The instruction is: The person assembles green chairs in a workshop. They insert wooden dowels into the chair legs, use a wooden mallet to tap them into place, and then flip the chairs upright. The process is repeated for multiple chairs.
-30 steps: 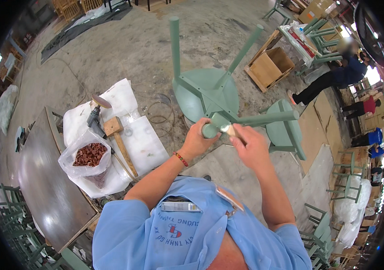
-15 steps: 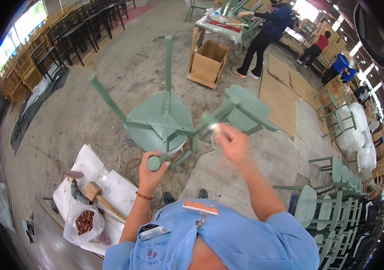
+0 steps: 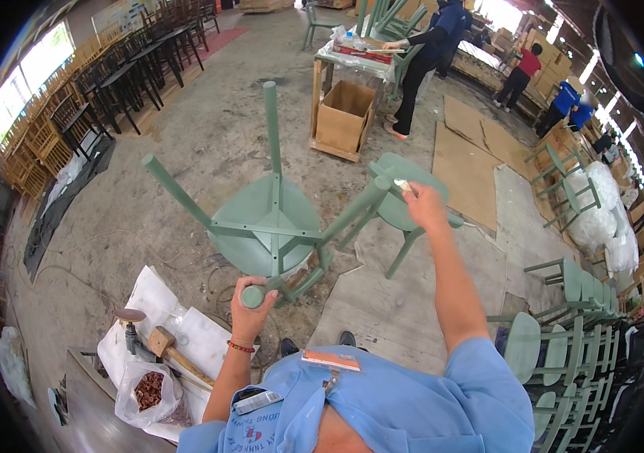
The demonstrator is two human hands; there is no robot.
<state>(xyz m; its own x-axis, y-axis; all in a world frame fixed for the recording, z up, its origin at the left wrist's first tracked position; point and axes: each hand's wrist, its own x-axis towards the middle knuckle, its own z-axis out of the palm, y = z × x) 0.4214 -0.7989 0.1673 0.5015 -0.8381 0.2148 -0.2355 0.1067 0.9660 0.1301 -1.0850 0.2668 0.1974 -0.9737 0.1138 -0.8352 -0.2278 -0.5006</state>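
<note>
A green chair [image 3: 297, 198] stands upside down before me, its legs pointing up and its cross braces showing under the seat. My left hand [image 3: 252, 308] is wrapped round the end of the near leg [image 3: 253, 295]. My right hand [image 3: 426, 205] pinches a small white piece [image 3: 401, 183], too small to name. It is close to the tip of the right leg [image 3: 364, 202]; whether the two touch I cannot tell. Behind that leg stands a second green chair [image 3: 406, 204], upright.
At my lower left, a mallet [image 3: 174, 353], a sander-like tool [image 3: 131, 325] and a bag of reddish-brown bits [image 3: 149, 390] lie on white sheeting. Stacked green chairs [image 3: 556, 355] stand at right. Beyond are a cardboard box [image 3: 344, 117], a worktable [image 3: 367, 58] and a co-worker [image 3: 420, 64].
My right hand has moved up and outward along the right leg to near its tip. The left hand keeps its hold on the near leg. The co-worker's body has shifted slightly.
</note>
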